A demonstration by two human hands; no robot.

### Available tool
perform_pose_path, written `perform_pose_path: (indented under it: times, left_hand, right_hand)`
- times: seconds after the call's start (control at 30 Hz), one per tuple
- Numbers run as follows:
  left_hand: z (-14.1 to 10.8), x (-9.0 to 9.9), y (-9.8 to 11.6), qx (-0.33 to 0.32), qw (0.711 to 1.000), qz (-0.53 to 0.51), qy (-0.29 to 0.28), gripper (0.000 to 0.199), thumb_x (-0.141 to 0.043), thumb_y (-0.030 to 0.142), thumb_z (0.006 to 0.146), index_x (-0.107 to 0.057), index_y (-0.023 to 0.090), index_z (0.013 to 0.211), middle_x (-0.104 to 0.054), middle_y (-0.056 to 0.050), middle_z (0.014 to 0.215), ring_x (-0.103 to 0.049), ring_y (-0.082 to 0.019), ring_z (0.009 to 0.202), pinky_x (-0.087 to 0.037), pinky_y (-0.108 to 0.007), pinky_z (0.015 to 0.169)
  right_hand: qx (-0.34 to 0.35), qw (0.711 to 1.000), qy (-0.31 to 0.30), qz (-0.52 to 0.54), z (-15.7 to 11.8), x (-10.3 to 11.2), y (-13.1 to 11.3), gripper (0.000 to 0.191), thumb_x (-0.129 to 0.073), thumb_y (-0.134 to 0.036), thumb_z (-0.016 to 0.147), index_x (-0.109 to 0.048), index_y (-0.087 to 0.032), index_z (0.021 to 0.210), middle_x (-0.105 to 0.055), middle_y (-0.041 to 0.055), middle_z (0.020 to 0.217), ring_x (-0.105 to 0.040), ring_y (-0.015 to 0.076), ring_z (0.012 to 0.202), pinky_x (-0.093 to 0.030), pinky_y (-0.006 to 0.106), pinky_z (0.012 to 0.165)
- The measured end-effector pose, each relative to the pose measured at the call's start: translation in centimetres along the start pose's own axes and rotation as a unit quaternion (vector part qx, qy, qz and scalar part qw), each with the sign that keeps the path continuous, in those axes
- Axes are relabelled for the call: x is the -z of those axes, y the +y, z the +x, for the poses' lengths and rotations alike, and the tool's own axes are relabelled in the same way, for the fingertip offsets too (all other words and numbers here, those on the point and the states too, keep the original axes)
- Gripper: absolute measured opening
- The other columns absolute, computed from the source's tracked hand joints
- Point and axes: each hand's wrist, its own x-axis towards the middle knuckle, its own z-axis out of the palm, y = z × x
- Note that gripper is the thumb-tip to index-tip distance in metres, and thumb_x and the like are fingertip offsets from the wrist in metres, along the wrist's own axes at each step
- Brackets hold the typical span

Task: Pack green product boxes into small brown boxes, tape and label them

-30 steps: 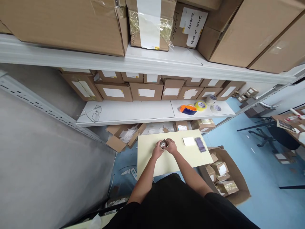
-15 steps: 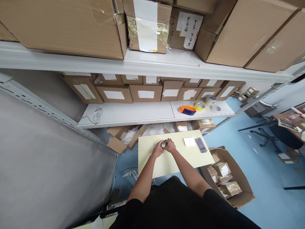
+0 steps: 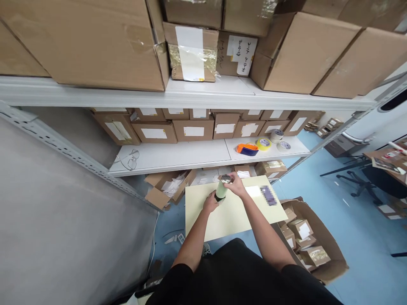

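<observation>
A pale green tumbler with a shiny metallic top and a dark base stands slightly tilted over the cream table. My left hand is wrapped round its dark lower end. At the top, my right hand grips the metallic rim with its fingers. To the right of the hands lie a white pad and a purple item, which is blurred out.
Ahead, a shelf bears boxes, an orange and blue tape dispenser, tape rolls and glasses. An open carton of small boxes stands right of the table; another open carton is behind its left side.
The tumbler now shows its green side; before, mostly its metallic end showed between my hands. My right hand has moved up and right, my left slightly down. The view has shifted.
</observation>
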Motion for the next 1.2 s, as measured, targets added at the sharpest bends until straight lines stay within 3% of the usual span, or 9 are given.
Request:
perform_pose_path:
  times: [0.13, 0.23, 0.4, 0.5, 0.6, 0.73, 0.9, 1.07, 1.2]
  left_hand:
    - [-0.9, 1.0, 2.4, 0.026, 0.997, 0.072, 0.012, 0.098, -0.094, 0.045, 0.055, -0.056, 0.021, 0.141, -0.045, -0.023, 0.160, -0.032, -0.047, 0.154, -0.030, -0.056, 0.121]
    - [-2.5, 3.1, 4.7, 0.021, 0.994, 0.098, 0.047, 0.128, -0.098, 0.042, 0.047, -0.037, 0.025, 0.158, -0.028, -0.020, 0.171, -0.016, -0.047, 0.159, -0.021, -0.059, 0.125]
    - [-6.0, 6.7, 11.5, -0.071, 0.984, -0.051, 0.158, 0.109, -0.084, 0.045, 0.076, -0.024, 0.032, 0.165, -0.041, -0.014, 0.164, -0.042, -0.035, 0.149, -0.039, -0.049, 0.117]
    - [-6.5, 6.9, 17.1, -0.148, 0.973, -0.066, 0.167, 0.116, -0.091, 0.042, 0.068, -0.027, 0.034, 0.164, -0.049, -0.013, 0.155, -0.055, -0.032, 0.133, -0.048, -0.044, 0.107]
    - [-5.9, 6.4, 21.0, -0.155, 0.968, -0.053, 0.188, 0.116, -0.093, 0.038, 0.064, -0.033, 0.029, 0.163, -0.063, -0.010, 0.129, -0.065, -0.026, 0.109, -0.052, -0.041, 0.098]
    - [-5.5, 6.3, 22.4, -0.155, 0.963, -0.086, 0.201, 0.116, -0.092, 0.033, 0.063, -0.033, 0.029, 0.163, -0.067, -0.006, 0.113, -0.066, -0.022, 0.100, -0.053, -0.038, 0.095]
    - [-5.0, 6.3, 22.5, -0.139, 0.948, -0.255, 0.132, 0.125, -0.089, 0.040, 0.070, -0.014, 0.027, 0.168, -0.069, -0.009, 0.118, -0.070, -0.022, 0.104, -0.056, -0.037, 0.093]
    - [-3.8, 5.4, 24.2, -0.130, 0.945, -0.267, 0.136, 0.126, -0.090, 0.045, 0.073, -0.009, 0.030, 0.169, -0.065, -0.012, 0.134, -0.066, -0.024, 0.120, -0.056, -0.036, 0.097]
    - [-3.2, 5.0, 25.1, -0.113, 0.946, -0.266, 0.145, 0.132, -0.094, 0.042, 0.069, -0.009, 0.026, 0.169, -0.072, -0.009, 0.114, -0.071, -0.023, 0.107, -0.057, -0.037, 0.095]
  right_hand:
    - [0.017, 0.999, -0.021, 0.039, 1.0, 1.6, -3.6, 0.042, -0.077, -0.037, 0.062, -0.056, -0.024, 0.097, -0.068, -0.0030, 0.082, -0.060, 0.0164, 0.071, -0.049, 0.030, 0.070]
    - [0.018, 0.995, -0.027, 0.090, 1.2, 2.5, -4.9, 0.043, -0.080, -0.037, 0.061, -0.056, -0.023, 0.094, -0.068, -0.0031, 0.081, -0.059, 0.0153, 0.070, -0.047, 0.028, 0.066]
    - [0.008, 0.989, -0.033, 0.146, 0.9, 3.9, -6.2, 0.047, -0.084, -0.043, 0.060, -0.055, -0.023, 0.092, -0.064, -0.0043, 0.078, -0.052, 0.0124, 0.062, -0.044, 0.025, 0.058]
    - [0.020, 0.987, -0.038, 0.153, 0.4, 4.0, -7.0, 0.051, -0.089, -0.045, 0.058, -0.056, -0.023, 0.091, -0.061, -0.0057, 0.075, -0.049, 0.0115, 0.061, -0.043, 0.024, 0.056]
    - [0.023, 0.984, -0.049, 0.168, -0.1, 4.1, -7.3, 0.055, -0.092, -0.048, 0.057, -0.057, -0.023, 0.091, -0.063, -0.0046, 0.075, -0.052, 0.0123, 0.062, -0.045, 0.025, 0.057]
    - [0.020, 0.963, -0.133, 0.232, -1.1, 5.6, -6.6, 0.059, -0.092, -0.047, 0.063, -0.061, -0.024, 0.107, -0.072, 0.0022, 0.095, -0.066, 0.0185, 0.083, -0.055, 0.032, 0.074]
    - [0.008, 0.918, -0.287, 0.272, -2.8, 7.9, -4.9, 0.098, -0.093, -0.035, 0.064, -0.045, -0.032, 0.149, -0.073, 0.0052, 0.117, -0.070, 0.0248, 0.110, -0.057, 0.042, 0.094]
    - [0.001, 0.943, -0.214, 0.255, -3.3, 8.0, -4.1, 0.119, -0.098, -0.034, 0.056, -0.035, -0.030, 0.157, -0.072, 0.0032, 0.105, -0.072, 0.0249, 0.097, -0.060, 0.043, 0.088]
    - [0.029, 0.948, -0.199, 0.246, -3.2, 8.6, -3.6, 0.129, -0.097, -0.034, 0.060, -0.021, -0.032, 0.164, -0.070, 0.0033, 0.110, -0.071, 0.0234, 0.100, -0.057, 0.044, 0.095]
